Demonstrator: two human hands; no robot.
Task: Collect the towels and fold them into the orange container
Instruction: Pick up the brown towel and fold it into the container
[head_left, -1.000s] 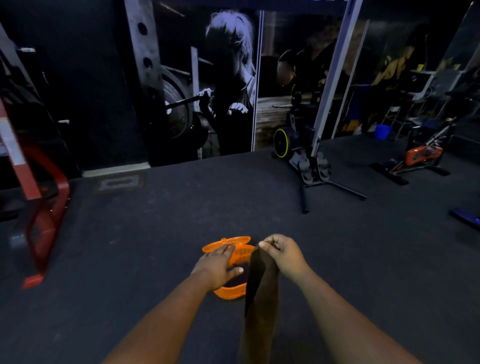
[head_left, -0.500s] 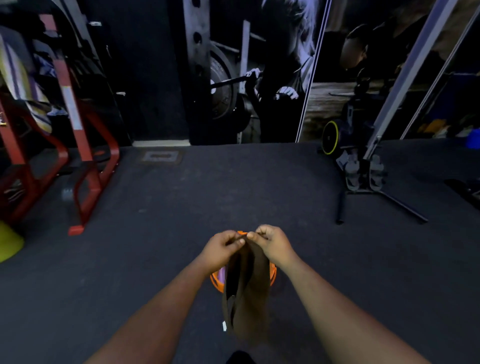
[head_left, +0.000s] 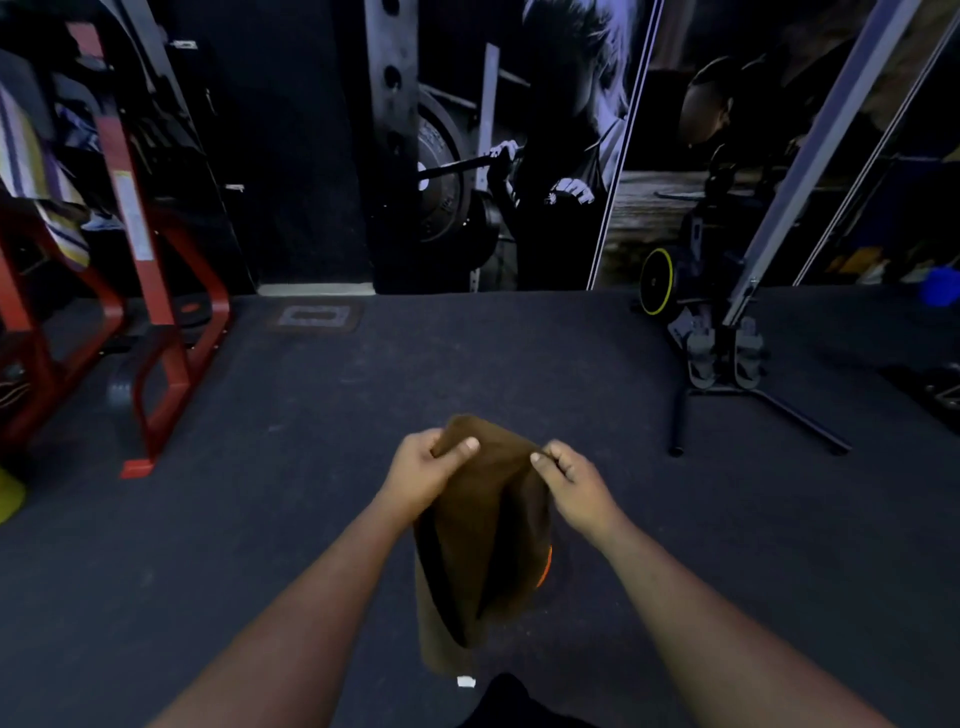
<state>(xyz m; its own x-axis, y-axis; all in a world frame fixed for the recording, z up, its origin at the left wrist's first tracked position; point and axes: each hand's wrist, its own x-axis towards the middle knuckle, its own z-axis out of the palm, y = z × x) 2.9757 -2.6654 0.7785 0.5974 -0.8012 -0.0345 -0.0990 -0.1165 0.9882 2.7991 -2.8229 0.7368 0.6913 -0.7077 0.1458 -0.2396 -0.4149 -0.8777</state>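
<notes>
Mid-fold, prob. squaring up brown towel held up over floor. Left hand and right hand each pinching a top corner, fingers curled tight on cloth. Orange container just behind/below towel, mostly hidden. Next: halve, lower into container.

Both hands raised, fingers pinched.
</notes>
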